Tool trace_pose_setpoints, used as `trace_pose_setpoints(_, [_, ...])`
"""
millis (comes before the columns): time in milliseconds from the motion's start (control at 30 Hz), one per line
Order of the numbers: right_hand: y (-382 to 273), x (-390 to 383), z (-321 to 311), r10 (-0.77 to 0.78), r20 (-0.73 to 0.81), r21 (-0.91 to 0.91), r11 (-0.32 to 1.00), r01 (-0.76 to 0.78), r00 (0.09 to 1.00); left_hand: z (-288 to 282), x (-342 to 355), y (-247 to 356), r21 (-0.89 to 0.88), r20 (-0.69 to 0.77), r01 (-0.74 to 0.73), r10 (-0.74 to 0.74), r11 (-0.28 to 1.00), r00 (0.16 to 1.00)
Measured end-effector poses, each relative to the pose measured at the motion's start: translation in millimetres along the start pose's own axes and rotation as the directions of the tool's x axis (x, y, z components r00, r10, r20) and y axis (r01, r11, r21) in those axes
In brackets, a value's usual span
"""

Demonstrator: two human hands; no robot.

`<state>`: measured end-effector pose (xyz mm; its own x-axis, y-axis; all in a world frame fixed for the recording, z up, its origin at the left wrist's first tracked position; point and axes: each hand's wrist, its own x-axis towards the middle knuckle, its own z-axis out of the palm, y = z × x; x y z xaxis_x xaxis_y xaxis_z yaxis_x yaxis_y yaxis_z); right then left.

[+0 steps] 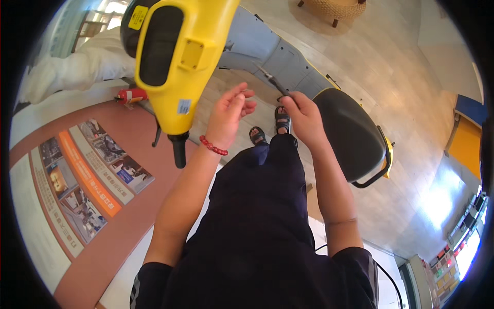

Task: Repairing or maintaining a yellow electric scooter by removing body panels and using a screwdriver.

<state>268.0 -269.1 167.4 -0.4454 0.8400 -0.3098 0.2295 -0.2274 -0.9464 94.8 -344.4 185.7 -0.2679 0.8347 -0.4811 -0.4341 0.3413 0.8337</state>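
My right hand [303, 114] is closed on a slim hand tool [275, 81] with a dark handle and a thin metal tip pointing up-left over the grey inner panel [272, 54] of a yellow scooter [177, 103]. My left hand [229, 116] hangs in the air left of it, fingers slightly bent and apart, holding nothing, a red bead bracelet on the wrist. The scooter's yellow handlebar housing with black grip [179, 152] is at upper left of my left hand, and its black seat [347, 131] lies beside my right hand.
A poster board [82, 195] on a red-brown surface is at the left, near a red fire extinguisher [128, 96] and white cloth [90, 67]. A woven stool [337, 10] stands at the back, a blue-and-yellow unit [465, 144] and lit screen [465, 252] at the right.
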Motion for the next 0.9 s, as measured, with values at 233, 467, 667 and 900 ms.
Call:
trace_pose_setpoints(233, [1, 60, 8, -0.089, 0.164, -0.076, 0.992, 0.102, 0.982, 6, 58, 5, -0.117, -0.123, -0.051, 0.036, 0.992, 0.992])
trace_pose_setpoints(467, [13, 82, 9, -0.135, 0.245, -0.071, 0.985, 0.157, 0.96, 1, 78, 9, -0.165, -0.147, -0.011, -0.013, 0.986, 0.989])
trace_pose_setpoints(667, [22, 87, 9, -0.162, 0.26, -0.023, 0.985, 0.174, 0.952, -4, 83, 6, -0.146, -0.172, 0.008, -0.033, 0.989, 0.985])
trace_pose_setpoints(900, [29, 93, 13, -0.246, 0.254, -0.022, 0.965, 0.26, 0.936, -9, 85, 7, -0.14, -0.173, 0.003, -0.027, 0.99, 0.984])
